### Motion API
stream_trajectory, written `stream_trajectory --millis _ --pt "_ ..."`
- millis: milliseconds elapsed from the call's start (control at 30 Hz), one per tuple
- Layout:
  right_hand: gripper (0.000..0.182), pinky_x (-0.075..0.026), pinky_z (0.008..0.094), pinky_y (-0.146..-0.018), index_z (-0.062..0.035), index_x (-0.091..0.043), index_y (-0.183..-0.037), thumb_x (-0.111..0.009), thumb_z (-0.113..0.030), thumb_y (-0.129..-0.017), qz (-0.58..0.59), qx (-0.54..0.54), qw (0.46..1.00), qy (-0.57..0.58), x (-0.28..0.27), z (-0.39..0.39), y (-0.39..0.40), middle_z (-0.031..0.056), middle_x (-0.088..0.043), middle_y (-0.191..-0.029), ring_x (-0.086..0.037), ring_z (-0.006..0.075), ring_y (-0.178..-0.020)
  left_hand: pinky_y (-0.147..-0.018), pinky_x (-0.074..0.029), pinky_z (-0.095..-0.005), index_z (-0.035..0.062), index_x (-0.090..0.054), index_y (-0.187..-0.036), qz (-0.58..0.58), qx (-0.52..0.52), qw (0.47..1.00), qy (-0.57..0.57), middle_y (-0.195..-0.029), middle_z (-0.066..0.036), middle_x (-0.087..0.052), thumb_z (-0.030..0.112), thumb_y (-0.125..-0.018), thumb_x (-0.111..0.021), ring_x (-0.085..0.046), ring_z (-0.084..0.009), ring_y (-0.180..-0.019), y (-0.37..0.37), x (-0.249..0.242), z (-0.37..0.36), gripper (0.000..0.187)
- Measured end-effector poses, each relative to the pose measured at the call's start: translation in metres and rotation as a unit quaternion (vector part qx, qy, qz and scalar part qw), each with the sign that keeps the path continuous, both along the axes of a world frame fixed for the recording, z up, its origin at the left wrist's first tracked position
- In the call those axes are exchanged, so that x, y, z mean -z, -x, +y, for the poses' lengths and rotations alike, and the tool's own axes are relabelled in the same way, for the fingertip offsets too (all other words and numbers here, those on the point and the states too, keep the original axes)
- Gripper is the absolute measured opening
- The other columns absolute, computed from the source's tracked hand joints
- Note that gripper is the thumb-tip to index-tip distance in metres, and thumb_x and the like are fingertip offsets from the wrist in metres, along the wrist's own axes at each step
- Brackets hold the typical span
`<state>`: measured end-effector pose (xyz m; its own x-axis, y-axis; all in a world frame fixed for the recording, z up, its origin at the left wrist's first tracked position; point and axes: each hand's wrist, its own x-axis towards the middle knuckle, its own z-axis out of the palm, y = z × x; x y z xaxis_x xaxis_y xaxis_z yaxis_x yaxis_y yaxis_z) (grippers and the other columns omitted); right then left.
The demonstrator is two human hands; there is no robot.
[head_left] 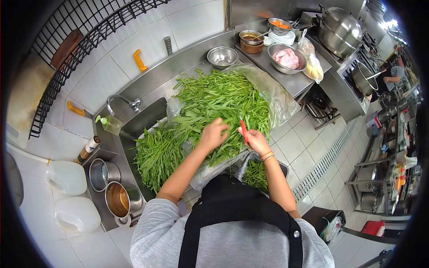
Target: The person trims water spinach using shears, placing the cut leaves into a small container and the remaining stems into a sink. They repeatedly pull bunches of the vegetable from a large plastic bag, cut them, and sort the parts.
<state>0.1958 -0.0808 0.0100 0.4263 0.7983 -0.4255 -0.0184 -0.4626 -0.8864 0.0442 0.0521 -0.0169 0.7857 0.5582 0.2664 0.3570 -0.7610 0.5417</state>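
Observation:
A large heap of long leafy green stalks (214,98) lies on a clear plastic sheet (272,89) across the steel counter. My left hand (214,135) is over the middle of the heap, its fingers curled and pressed around some of the greens. My right hand (255,142), with bands at the wrist, grips a small knife (244,131) by its red handle. The thin blade points away from me, over the greens. More leafy stalks (158,156) fill the sink side at left. Below my hands, cut greens (254,175) sit in a container partly hidden by my apron.
At left are a sink (129,134) with a faucet (123,102), a soap bottle (109,124) and two pots (119,199). A steel bowl (222,57) stands behind the heap. Raw meat (286,59) lies in another bowl at right. A person (393,76) is far right.

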Motion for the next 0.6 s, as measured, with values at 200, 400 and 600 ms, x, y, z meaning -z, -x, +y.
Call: stream_trajectory --millis 200,400,600 --pt "0.057 -0.034 0.0221 -0.037 -0.0103 -0.048 -0.057 -0.059 -0.064 -0.074 -0.052 0.030 0.996 0.061 0.028 -0.018 -0.011 -0.0012 -0.046 -0.051 -0.041 0.0076 -0.039 -0.059 -0.045 -0.0357 0.0125 -0.068 -0.091 -0.101 -0.083 0.990 0.050 -0.072 -0.012 -0.052 0.029 -0.077 -0.066 -0.057 -0.0278 -0.067 0.002 -0.009 -0.008 0.021" --pt "0.065 -0.037 0.0259 -0.040 -0.0069 -0.050 -0.054 -0.057 -0.069 -0.070 -0.034 0.005 0.991 0.131 0.027 -0.036 -0.009 0.0020 -0.048 -0.051 -0.043 0.0116 -0.040 -0.064 -0.051 -0.0368 0.0141 -0.068 -0.087 -0.026 -0.120 0.992 0.017 -0.098 -0.014 -0.058 0.030 -0.078 -0.065 -0.062 -0.0283 -0.074 -0.057 -0.020 0.038 0.018" --pt "0.064 -0.039 0.0278 -0.054 -0.0029 -0.053 -0.058 -0.058 -0.066 -0.072 -0.119 0.047 0.990 0.062 0.034 -0.041 -0.003 0.0049 -0.052 -0.055 -0.051 0.0154 -0.054 -0.071 -0.051 -0.0380 0.0131 -0.068 -0.081 0.189 -0.112 0.975 0.024 -0.095 -0.012 -0.060 0.033 -0.069 -0.070 -0.062 -0.0266 -0.084 -0.108 0.007 0.052 0.023"
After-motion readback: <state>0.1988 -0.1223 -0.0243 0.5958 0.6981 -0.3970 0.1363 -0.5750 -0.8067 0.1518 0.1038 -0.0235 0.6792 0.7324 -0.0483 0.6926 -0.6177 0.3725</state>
